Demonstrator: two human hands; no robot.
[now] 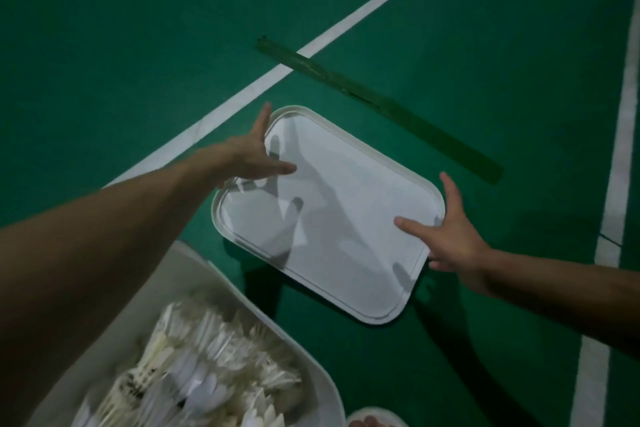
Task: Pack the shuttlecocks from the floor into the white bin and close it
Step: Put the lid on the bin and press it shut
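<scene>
Now the lid (pixel 332 218) is readied for closing.
Opposite edges are pinched by left hand (pixel 256 156) and right hand (pixel 453 232), fingers splayed, for level placing on the bin (pixel 194 270) lower left.

1 head-worn wide view, facing steeply down, close above floor (pixel 138 45)

The left grip (pixel 249 156) and right grip (pixel 450 236) pinch opposite edges of the white lid (pixel 329 218), thumbs on top, above the green floor (pixel 138 45). At lower left the white bin (pixel 207 274) stands uncovered, full of shuttlecocks (pixel 194 367). A dark green strip (pixel 381 104) crosses a white line (pixel 346 24).
</scene>
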